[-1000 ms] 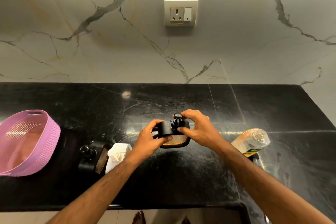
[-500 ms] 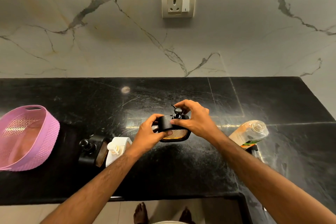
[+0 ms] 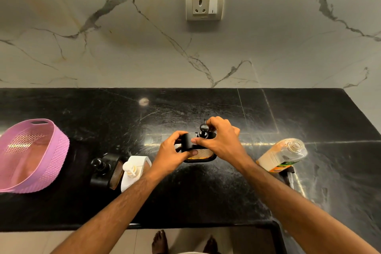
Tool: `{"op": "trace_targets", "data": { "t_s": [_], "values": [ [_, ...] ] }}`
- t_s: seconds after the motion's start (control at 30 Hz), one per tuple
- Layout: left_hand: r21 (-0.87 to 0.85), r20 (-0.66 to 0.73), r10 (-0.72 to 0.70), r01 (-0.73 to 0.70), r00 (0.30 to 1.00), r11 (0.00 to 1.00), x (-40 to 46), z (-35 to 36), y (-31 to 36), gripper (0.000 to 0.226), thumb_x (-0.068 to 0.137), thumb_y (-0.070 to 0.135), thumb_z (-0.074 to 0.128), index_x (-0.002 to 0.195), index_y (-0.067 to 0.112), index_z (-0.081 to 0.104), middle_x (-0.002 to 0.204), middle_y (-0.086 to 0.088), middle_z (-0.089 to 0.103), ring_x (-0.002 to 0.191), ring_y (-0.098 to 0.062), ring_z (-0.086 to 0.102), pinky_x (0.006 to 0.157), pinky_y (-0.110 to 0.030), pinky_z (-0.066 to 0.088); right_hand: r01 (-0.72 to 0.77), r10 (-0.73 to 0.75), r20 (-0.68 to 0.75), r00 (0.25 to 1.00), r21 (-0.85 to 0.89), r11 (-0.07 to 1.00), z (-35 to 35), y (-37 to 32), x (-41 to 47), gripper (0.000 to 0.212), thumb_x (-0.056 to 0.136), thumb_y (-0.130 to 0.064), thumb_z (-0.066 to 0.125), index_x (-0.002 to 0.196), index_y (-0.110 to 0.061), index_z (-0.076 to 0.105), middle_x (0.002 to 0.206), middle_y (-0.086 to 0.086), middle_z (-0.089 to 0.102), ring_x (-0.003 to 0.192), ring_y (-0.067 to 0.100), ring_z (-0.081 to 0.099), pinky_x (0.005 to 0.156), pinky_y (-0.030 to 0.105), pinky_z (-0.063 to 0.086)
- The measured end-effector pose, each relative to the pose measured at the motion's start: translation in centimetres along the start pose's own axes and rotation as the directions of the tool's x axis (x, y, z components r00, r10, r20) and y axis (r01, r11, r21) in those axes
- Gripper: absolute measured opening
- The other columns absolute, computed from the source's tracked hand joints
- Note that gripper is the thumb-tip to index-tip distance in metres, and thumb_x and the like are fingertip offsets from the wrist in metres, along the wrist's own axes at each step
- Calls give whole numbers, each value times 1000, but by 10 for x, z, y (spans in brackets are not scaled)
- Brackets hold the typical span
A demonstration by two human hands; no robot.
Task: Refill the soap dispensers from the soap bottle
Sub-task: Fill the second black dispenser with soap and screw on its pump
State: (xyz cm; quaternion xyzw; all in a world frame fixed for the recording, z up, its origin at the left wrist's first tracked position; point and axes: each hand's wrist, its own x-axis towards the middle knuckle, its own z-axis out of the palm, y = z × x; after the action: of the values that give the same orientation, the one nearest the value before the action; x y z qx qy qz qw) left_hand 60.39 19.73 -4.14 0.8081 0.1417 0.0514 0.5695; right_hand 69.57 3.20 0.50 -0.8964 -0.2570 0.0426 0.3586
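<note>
Centrally on the black stone counter (image 3: pixel 206 196), both hands work on a black soap dispenser (image 3: pixel 198 150) with amber liquid showing through its ribbed window. The left hand (image 3: pixel 171 154) curls round its left side, thumb across the front; the right hand (image 3: pixel 221 142) pinches the black pump head (image 3: pixel 203 130) from above with curled fingers. Just left stand a white dispenser (image 3: pixel 135 171) and a second black dispenser (image 3: pixel 103 169), close together. To the right the clear soap bottle (image 3: pixel 282 155), uncapped, carries an orange and green label whose writing is too small to read. A pink basket (image 3: pixel 31 154) sits at the far left, and a wall socket (image 3: pixel 205 4) is mounted on the marble wall.
</note>
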Motion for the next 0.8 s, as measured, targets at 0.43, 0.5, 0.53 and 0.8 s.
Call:
{"op": "trace_targets", "data": {
  "t_s": [0.43,0.5,0.53,0.8],
  "values": [
    [-12,-57,-8,7,998,1000,-1,-2,-1,53,69,14,91,112,29,63,111,11,68,106,13,59,82,-3,45,46,-46,-29,998,-4,999,0,3,0,34,70,-50,86,88,-35,62,94,-15,59,98,10,48,82,37,24],
    [-26,-93,-12,10,996,1000,-4,0,1,55,67,15,92,109,35,63,110,15,68,106,12,60,83,-6,48,41,-43,-74,996,-26,999,4,3,-2,34,70,-52,85,86,-34,61,91,-16,57,95,10,47,80,35,21],
    [-34,-114,-14,10,993,999,-6,2,1,56,66,15,93,108,38,63,109,17,69,107,11,60,84,-9,50,34,-37,-95,995,-33,999,6,3,-4,35,70,-53,85,85,-34,60,90,-16,57,95,10,47,79,34,20],
    [-141,-254,-87,52,963,989,-20,21,6,60,61,18,96,114,28,67,108,16,70,106,11,62,82,-8,51,-77,82,-208,975,32,996,21,-6,-10,38,70,-51,84,81,-30,55,85,-14,56,90,10,52,81,35,36]
  ]
}}
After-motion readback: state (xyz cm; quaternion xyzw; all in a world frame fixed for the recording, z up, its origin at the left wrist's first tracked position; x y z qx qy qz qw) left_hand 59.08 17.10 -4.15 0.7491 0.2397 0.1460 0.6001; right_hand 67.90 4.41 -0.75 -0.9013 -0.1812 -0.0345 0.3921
